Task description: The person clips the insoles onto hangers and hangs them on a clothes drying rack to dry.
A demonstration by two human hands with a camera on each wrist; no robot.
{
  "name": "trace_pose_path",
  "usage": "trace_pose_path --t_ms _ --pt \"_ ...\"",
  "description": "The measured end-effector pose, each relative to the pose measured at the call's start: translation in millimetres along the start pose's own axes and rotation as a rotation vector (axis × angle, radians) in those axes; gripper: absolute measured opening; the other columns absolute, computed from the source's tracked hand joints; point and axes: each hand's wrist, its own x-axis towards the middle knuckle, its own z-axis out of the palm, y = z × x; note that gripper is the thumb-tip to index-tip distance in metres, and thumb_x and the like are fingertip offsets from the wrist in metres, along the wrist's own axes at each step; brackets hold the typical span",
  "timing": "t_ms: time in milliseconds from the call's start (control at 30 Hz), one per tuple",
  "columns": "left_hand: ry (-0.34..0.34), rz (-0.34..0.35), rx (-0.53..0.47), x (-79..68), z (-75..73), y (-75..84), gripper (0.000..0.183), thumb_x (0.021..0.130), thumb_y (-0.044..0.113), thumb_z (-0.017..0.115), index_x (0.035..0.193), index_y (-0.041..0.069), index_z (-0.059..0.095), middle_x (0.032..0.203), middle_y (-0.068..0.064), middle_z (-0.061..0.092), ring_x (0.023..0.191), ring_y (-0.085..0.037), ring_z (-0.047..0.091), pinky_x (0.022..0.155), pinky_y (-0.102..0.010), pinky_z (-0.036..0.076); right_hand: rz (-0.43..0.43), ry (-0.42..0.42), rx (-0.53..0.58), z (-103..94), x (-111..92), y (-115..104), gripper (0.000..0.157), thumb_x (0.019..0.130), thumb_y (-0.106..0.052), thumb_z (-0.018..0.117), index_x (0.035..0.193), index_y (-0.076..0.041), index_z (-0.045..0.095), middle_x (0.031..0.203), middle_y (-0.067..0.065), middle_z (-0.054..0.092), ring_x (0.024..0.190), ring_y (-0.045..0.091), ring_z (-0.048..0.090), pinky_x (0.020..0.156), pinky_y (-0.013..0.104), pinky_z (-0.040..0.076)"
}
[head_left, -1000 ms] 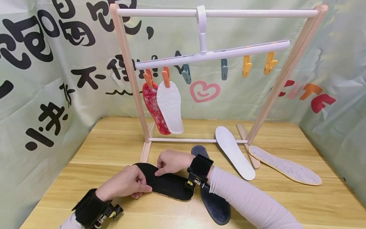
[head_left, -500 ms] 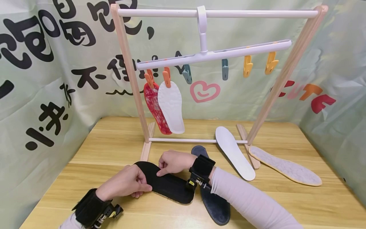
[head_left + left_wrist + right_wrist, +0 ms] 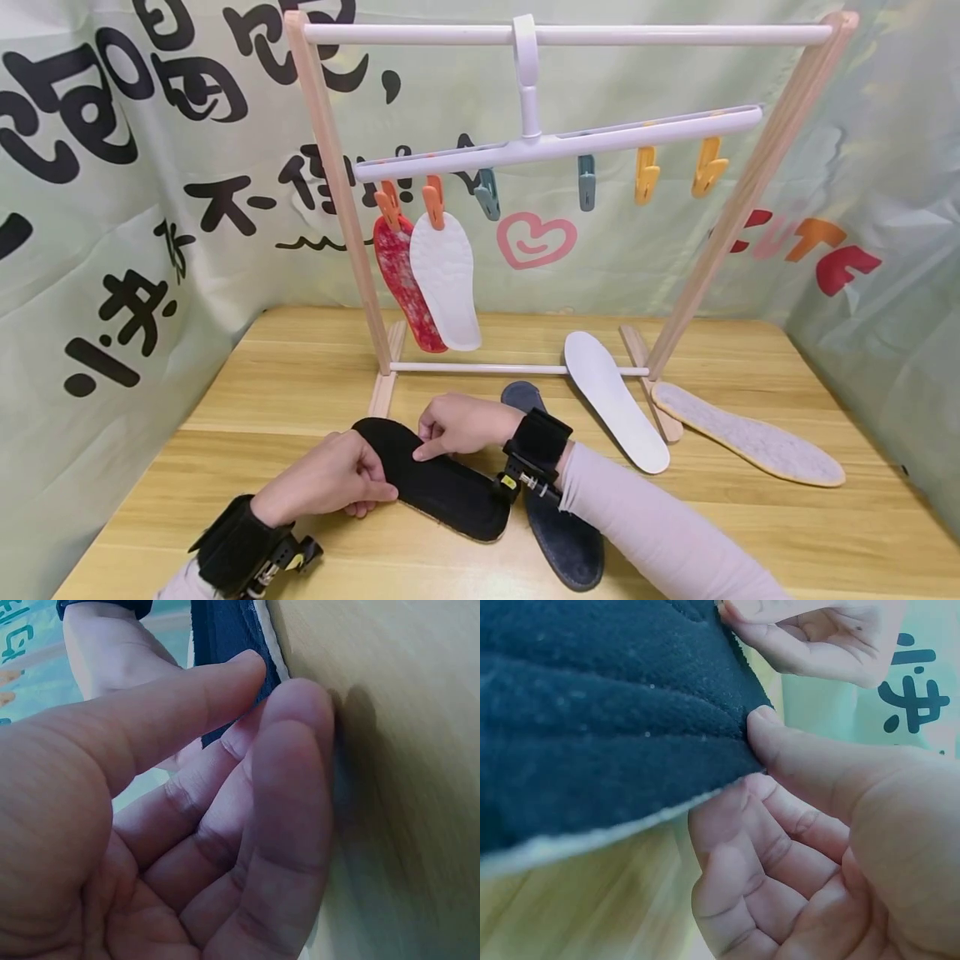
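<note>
A black insole (image 3: 450, 492) with a pale edge slants low over the tabletop in the head view. My left hand (image 3: 341, 471) pinches its near edge between thumb and fingers. From the far side, my right hand (image 3: 468, 425) pinches the opposite edge, thumb on top. In the right wrist view, the dark fuzzy face of the insole (image 3: 615, 712) shows shallow creases running to the right thumb (image 3: 780, 739). The left wrist view has the left thumb (image 3: 232, 686) at the insole's edge. Under the right wrist lies a dark blue insole (image 3: 562, 533), partly covered.
Behind stands a wooden rack with a white hanger (image 3: 555, 148). Orange clips on it hold a red insole (image 3: 405, 283) and a white insole (image 3: 446, 283); blue and yellow clips hang bare. A white insole (image 3: 615, 400) leans over the rack's base bar, beside a grey insole (image 3: 750, 437).
The black insole has turned slightly: its right end has come nearer and its left end has moved a little away. My right hand has shifted slightly right; both hands keep their hold.
</note>
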Motion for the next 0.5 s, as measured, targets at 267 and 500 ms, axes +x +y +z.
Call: trace_pose_path --t_ms 267,500 --pt "0.033 0.005 -0.002 1.9 0.3 -0.6 0.033 0.091 0.029 0.087 0.064 0.015 0.074 0.054 0.004 0.065 0.049 -0.011 0.063 0.048 -0.021 0.045 0.008 0.035 0.063 -4.4 -8.1 0.2 0.023 0.102 -0.021 0.076 0.082 -0.012 0.068 0.063 -0.009 0.058 0.054 0.004 0.051 0.056 0.017 0.039" --pt "0.06 -0.004 0.003 3.5 0.5 -0.4 0.032 0.09 0.031 0.087 0.065 0.017 0.075 0.055 0.004 0.066 0.051 -0.011 0.063 0.049 -0.021 0.044 -0.006 0.066 0.08 -8.5 -13.6 -0.7 0.022 0.102 -0.022 0.076 0.084 -0.011 0.068 0.061 -0.009 0.056 0.054 0.003 0.049 0.056 0.017 0.037"
